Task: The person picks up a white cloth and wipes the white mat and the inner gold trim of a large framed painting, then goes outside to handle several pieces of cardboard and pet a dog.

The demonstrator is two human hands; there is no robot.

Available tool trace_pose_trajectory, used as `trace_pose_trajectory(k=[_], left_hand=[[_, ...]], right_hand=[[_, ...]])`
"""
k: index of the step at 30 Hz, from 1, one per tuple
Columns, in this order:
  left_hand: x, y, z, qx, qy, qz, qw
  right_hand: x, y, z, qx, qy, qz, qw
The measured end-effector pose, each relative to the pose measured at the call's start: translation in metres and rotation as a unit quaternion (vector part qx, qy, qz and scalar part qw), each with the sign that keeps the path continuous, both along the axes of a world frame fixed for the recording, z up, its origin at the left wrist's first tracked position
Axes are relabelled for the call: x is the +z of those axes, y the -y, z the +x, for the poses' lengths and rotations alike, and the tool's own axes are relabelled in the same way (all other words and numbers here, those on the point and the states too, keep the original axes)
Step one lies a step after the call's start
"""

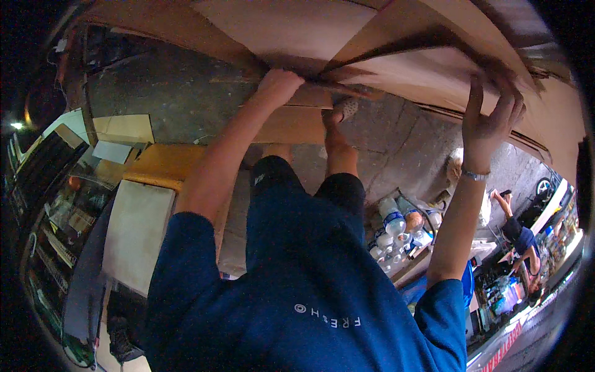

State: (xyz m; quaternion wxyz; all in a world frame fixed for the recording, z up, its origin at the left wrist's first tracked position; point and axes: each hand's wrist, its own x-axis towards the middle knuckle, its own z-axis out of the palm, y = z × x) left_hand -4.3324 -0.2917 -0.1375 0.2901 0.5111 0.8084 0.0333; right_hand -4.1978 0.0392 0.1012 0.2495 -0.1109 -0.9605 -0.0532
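A large brown cardboard box (427, 68) with its flaps spread fills the top of the head view. My left hand (282, 85) is closed at the near edge of the cardboard, its fingertips hidden behind the fist. Farther right, my right hand (493, 121) is raised against a wide flap, fingers apart and slightly bent, somewhat blurred. A wristband (476, 176) circles that wrist. Below my left hand, a flat cardboard piece (288, 124) lies near my feet.
Plastic bottles (392, 220) are heaped on the right. On the left stand a wooden cabinet (164, 162) and a pale panel (137, 232). Another person (524, 242) is at the far right, near a lit screen (509, 294). Concrete floor (186, 102) stretches ahead.
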Motion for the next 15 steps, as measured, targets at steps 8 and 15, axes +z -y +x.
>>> trace_pose_trajectory(k=[8,15], left_hand=[[0.037,0.041,0.025,0.011,0.034,-0.027,0.999],[0.055,0.077,0.040,0.032,0.033,0.017,0.999]], right_hand=[[0.029,0.041,-0.002,0.152,0.068,-0.165,0.972],[0.089,0.094,-0.048,0.199,0.140,-0.188,0.952]])
